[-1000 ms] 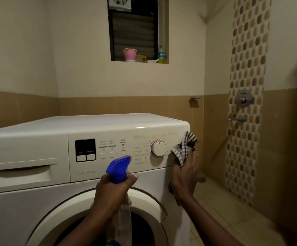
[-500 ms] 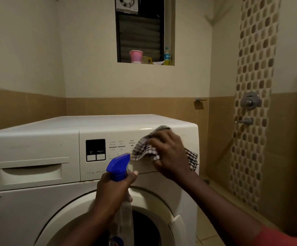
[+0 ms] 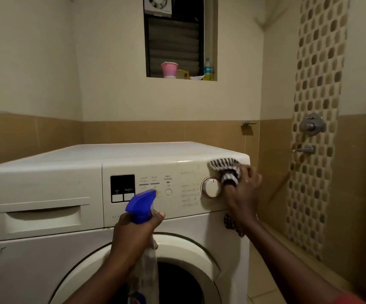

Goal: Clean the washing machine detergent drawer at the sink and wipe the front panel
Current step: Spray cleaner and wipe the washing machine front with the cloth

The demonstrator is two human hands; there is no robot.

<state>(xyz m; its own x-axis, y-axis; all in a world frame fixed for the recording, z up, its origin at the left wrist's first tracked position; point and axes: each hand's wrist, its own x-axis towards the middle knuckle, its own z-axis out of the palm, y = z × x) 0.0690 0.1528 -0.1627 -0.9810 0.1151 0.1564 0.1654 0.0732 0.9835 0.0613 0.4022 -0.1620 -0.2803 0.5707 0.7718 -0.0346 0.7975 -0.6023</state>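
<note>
A white front-loading washing machine [image 3: 46, 260] fills the lower half of the head view. Its detergent drawer [image 3: 42, 216] sits closed at the upper left. The front panel [image 3: 177, 167] carries a dark display, buttons and a round dial [image 3: 210, 188]. My right hand [image 3: 242, 194] grips a black-and-white checked cloth [image 3: 224, 166] and presses it against the panel's top right corner, just right of the dial. My left hand [image 3: 134, 235] holds a clear spray bottle with a blue trigger head [image 3: 141, 205] in front of the panel, nozzle pointing right.
The round door [image 3: 188, 249] is below the panel. A window ledge above holds a pink cup [image 3: 169, 69] and a small bottle [image 3: 207, 69]. Shower taps [image 3: 311, 123] are on the tiled wall at right, with open tiled floor beside the machine.
My right hand swept the cloth from the panel's right edge left over the dial area, then back to the top right corner. The left hand with the spray bottle stayed almost still.
</note>
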